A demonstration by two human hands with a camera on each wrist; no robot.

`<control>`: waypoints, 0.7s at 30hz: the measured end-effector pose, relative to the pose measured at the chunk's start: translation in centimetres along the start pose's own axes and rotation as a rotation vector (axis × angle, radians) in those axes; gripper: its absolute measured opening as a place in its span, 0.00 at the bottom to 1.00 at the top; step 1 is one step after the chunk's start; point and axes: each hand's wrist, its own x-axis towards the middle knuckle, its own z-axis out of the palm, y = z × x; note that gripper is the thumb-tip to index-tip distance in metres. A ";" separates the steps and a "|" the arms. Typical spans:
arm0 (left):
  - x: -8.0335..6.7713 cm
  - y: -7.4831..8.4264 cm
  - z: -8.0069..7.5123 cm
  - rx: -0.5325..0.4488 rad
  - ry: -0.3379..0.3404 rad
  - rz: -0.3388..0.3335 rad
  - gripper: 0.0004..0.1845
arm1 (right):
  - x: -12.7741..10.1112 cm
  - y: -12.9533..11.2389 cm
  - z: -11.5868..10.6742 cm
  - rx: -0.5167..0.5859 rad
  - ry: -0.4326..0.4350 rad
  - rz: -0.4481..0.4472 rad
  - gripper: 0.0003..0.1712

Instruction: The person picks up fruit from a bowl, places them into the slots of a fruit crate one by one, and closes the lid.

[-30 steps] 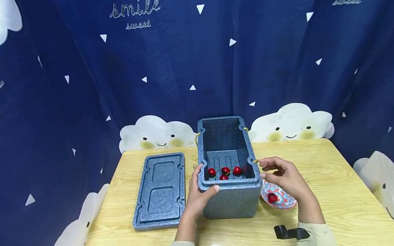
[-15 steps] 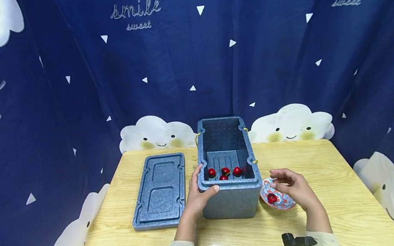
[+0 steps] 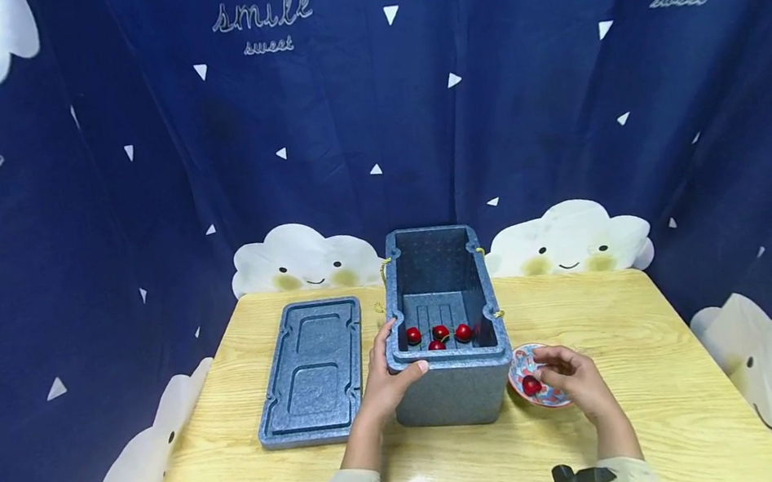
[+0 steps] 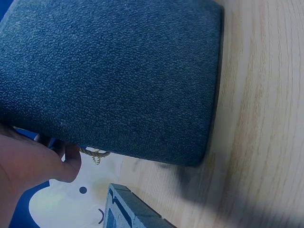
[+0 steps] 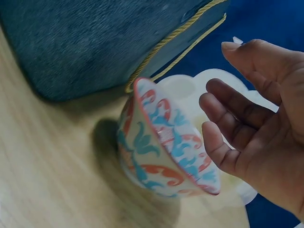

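Foam cooler box (image 3: 449, 347) is stood upright on the worktop (image 3: 656, 368), mouth up, long axis running away from the person. Its near left corner is gripped by the left hand (image 3: 385, 381), thumb curled over the rim. Four cherries (image 3: 440, 334) are seen on the box floor. Right hand (image 3: 574, 379) is held over the patterned bowl (image 3: 535, 385) just right of the box, grip loosely curled, holding nothing; one cherry (image 3: 531, 385) lies in the bowl. The lid (image 3: 311, 371) lies flat left of the box.
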 end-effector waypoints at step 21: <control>-1.4 4.1 -0.2 -0.022 -0.036 -0.025 0.44 | 2.1 3.2 0.5 -0.155 0.001 0.081 0.20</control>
